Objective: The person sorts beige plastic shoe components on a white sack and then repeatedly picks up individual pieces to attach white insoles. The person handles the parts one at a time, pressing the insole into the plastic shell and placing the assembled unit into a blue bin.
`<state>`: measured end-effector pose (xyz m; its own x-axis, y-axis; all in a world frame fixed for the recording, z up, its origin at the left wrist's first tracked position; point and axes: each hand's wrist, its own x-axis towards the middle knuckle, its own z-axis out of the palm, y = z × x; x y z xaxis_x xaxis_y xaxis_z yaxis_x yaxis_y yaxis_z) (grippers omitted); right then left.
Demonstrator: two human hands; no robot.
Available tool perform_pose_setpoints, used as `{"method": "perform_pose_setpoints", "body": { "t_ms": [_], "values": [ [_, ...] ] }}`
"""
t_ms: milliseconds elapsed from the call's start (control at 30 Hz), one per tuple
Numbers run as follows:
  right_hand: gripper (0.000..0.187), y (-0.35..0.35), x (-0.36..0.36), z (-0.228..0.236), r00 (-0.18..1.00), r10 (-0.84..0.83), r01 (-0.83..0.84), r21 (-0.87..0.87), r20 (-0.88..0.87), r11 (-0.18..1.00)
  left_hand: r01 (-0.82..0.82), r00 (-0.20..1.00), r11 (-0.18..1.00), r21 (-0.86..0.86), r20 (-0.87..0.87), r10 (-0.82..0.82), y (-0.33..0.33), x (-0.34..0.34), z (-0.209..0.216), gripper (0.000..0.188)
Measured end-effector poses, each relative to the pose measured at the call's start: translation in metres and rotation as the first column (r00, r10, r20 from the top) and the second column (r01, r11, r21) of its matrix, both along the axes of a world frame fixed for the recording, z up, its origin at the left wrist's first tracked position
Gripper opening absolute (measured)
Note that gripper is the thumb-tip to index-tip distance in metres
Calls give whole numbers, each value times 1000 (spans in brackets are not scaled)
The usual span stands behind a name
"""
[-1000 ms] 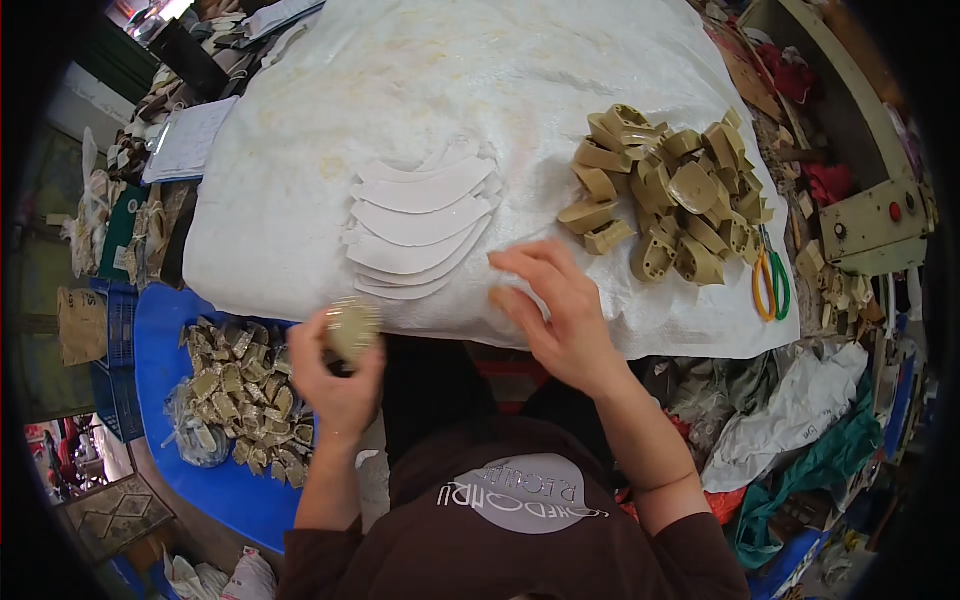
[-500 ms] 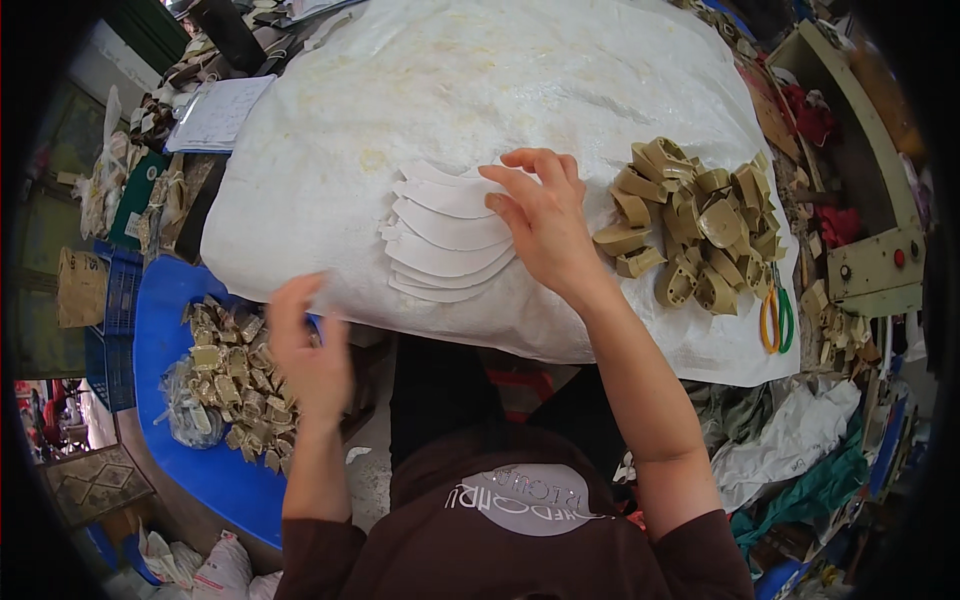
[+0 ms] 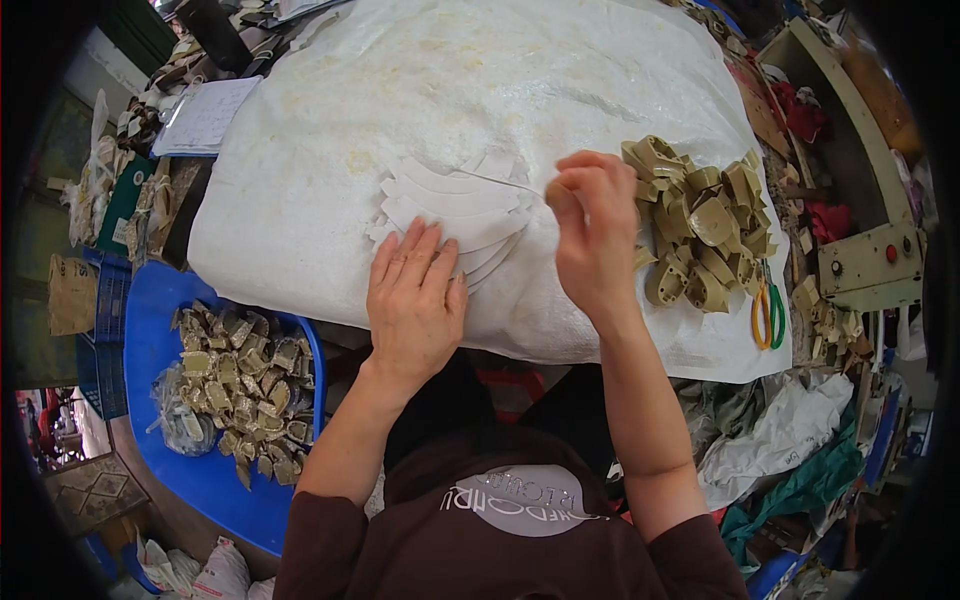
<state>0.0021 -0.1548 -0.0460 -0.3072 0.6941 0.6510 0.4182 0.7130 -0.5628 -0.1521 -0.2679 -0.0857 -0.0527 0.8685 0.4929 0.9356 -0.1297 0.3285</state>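
Note:
A fanned stack of white curved strips [image 3: 455, 208] lies on the white sheet [image 3: 480, 90] in front of me. My left hand [image 3: 415, 305] rests flat on the near left part of the stack, fingers spread. Just right of the stack, my right hand [image 3: 597, 230] is closed in a pinch on the right end of one thin white strip [image 3: 505, 182]. That strip is seen nearly edge-on, raised off the others. Beyond my right hand sits a heap of tan curved, cup-like pieces [image 3: 712, 222], partly hidden by the hand.
Scissors [image 3: 770, 318] with orange and green handles lie right of the heap. At lower left, a blue tub [image 3: 160, 480] holds many speckled tan pieces [image 3: 245, 385] and a clear plastic bag [image 3: 182, 420]. A clipboard [image 3: 208, 115] stands far left, a control box [image 3: 875, 262] far right.
My left hand has come from above the blue tub onto the stack. My right hand has moved right, off the stack, drawing up one white strip's end.

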Motion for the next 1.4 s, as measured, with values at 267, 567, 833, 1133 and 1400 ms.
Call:
{"method": "perform_pose_setpoints", "body": {
  "t_ms": [267, 567, 833, 1133, 1400],
  "values": [
    [23, -65, 52, -1, 967, 227, -231, 23, 115, 973, 384, 267, 922, -44, 961, -65, -15, 44, 15, 39],
    [59, -44, 90, -32, 775, -438, 401, 181, 455, 898, 469, -11, 864, 184, 979, -202, 24, 89, 5, 41],
    [28, -59, 111, -43, 967, -50, 32, 78, 249, 996, 518, 138, 836, 178, 948, -288, 43, 104, 6, 42],
    [39, -73, 118, -35, 974, -43, 63, -86, 223, 994, 336, -247, 932, 139, 967, -55, 11, 84, 3, 38],
    [43, -98, 86, 0, 904, 187, -241, -96, -385, 966, 327, -358, 935, 134, 934, -8, -23, 87, 4, 34]
  ]
}}
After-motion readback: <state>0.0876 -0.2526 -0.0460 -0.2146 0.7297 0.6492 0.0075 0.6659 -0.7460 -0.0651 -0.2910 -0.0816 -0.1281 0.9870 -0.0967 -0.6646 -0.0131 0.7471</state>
